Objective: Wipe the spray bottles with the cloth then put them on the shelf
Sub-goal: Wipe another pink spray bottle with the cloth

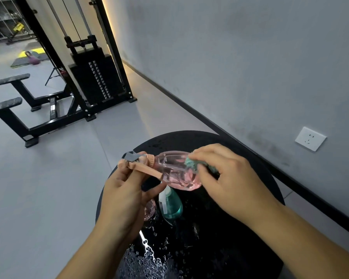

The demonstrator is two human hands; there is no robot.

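Wet black table (240, 198), second pink bottle (150, 210) half-hidden

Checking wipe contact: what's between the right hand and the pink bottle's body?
Head view: a teal cloth, bunched under the right hand fingers, presses on the pink spray bottle. The left hand holds its trigger head.

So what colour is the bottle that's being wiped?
See-through pink bottle with a peach spray top, seen best in the head view. The cloth rubbing it is teal.
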